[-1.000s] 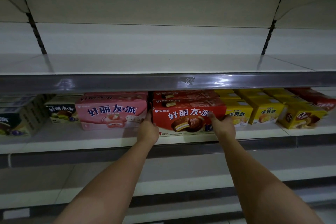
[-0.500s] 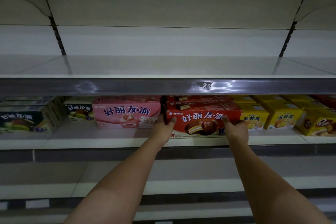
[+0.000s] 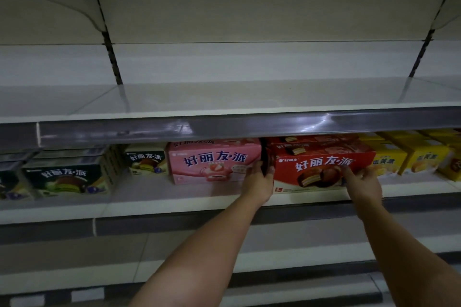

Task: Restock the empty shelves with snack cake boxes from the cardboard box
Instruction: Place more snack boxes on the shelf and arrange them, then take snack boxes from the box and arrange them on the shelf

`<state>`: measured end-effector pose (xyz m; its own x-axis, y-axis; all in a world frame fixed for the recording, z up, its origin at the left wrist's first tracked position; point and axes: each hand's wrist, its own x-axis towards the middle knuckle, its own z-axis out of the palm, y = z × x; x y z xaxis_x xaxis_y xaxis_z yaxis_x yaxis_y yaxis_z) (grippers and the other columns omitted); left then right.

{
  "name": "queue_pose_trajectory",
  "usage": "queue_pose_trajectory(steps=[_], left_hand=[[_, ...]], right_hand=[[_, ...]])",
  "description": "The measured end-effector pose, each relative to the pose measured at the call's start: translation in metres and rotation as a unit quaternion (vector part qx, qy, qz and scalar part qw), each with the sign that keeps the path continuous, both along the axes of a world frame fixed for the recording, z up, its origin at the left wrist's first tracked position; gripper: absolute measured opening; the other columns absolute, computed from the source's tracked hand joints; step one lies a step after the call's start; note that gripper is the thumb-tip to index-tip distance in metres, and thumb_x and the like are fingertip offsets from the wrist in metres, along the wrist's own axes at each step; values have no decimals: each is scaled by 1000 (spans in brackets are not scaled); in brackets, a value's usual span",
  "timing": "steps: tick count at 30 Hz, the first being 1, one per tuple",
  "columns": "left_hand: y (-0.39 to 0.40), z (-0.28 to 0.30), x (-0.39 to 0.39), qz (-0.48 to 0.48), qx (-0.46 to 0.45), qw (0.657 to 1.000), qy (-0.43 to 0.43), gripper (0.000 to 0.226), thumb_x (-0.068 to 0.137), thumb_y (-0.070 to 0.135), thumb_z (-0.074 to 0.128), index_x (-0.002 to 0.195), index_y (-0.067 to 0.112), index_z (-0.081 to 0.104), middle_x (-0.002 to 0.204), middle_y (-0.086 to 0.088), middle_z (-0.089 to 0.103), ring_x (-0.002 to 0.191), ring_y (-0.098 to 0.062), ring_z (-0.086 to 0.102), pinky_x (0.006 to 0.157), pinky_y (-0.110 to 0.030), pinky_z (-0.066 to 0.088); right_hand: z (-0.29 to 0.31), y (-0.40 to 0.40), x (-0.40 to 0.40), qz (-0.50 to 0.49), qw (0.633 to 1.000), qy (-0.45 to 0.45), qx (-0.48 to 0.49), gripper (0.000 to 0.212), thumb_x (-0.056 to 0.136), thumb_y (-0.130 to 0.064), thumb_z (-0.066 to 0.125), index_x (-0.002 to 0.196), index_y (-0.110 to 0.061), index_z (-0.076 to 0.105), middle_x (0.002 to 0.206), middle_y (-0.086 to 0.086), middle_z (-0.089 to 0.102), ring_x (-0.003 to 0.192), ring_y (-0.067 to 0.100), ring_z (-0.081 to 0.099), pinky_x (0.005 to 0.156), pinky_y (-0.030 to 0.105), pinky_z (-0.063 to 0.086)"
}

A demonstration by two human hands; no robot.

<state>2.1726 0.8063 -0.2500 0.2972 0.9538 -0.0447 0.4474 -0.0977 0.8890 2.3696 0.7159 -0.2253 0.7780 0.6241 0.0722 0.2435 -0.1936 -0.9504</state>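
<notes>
A red snack cake box [image 3: 321,168] stands at the front of the middle shelf [image 3: 174,203], with more red boxes behind and above it. My left hand [image 3: 258,182] grips its left end, thumb in front and fingers in the gap beside the pink strawberry box [image 3: 213,161]. My right hand [image 3: 361,183] holds its right front corner, fingers curled on the face. Both forearms reach up from below. The cardboard box is out of view.
Dark green boxes [image 3: 67,174] and a cream one [image 3: 147,161] sit left of the pink box. Yellow boxes [image 3: 419,157] fill the right. The shelf above [image 3: 224,97] holds nothing, and lower shelf edges [image 3: 124,281] run beneath my arms.
The view has swung left, so the boxes and my hands now sit further right in the frame. Both hands keep their hold on the red box, which looks slightly tilted.
</notes>
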Motion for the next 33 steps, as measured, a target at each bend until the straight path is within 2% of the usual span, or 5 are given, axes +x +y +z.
queue_pose_trajectory(steps=[8, 13, 20, 26, 33], left_hand=[[-36, 14, -27, -60, 90, 994, 30, 32, 101, 34, 40, 124, 15, 52, 119, -8, 60, 106, -25, 58, 87, -35, 48], [-72, 8, -37, -151, 116, 979, 68, 32, 100, 36, 40, 126, 21, 52, 126, -1, 53, 112, -20, 52, 92, -38, 47], [-127, -25, -19, -288, 96, 946, 110, 37, 101, 34, 38, 127, 12, 52, 133, -8, 52, 119, -25, 48, 91, -33, 39], [-198, -62, -2, -391, 59, 898, 195, 58, 101, 46, 29, 145, 9, 37, 147, -15, 41, 133, -32, 40, 109, -39, 33], [-321, -91, 4, -476, 29, 853, 211, 55, 101, 46, 29, 136, 8, 49, 141, -15, 48, 128, -31, 46, 106, -37, 37]], right_hand=[[-20, -51, -46, -40, 998, 20, -43, 82, 86, -53, 57, 149, -11, 26, 150, 17, 34, 137, 37, 34, 110, 54, 32], [-45, -117, -72, -81, 993, 35, -82, 73, 90, -47, 54, 149, -16, 24, 148, 19, 36, 132, 37, 39, 107, 54, 35], [-71, -214, -106, -184, 972, 56, -134, 82, 86, -50, 59, 147, -5, 30, 146, 23, 39, 132, 38, 40, 109, 47, 34], [-98, -313, -128, -256, 942, 67, -207, 70, 93, -46, 52, 146, -4, 32, 149, 17, 38, 136, 33, 37, 108, 40, 30], [-119, -452, -161, -326, 904, 97, -259, 68, 94, -47, 50, 145, -4, 34, 149, 13, 39, 136, 30, 37, 107, 36, 32]])
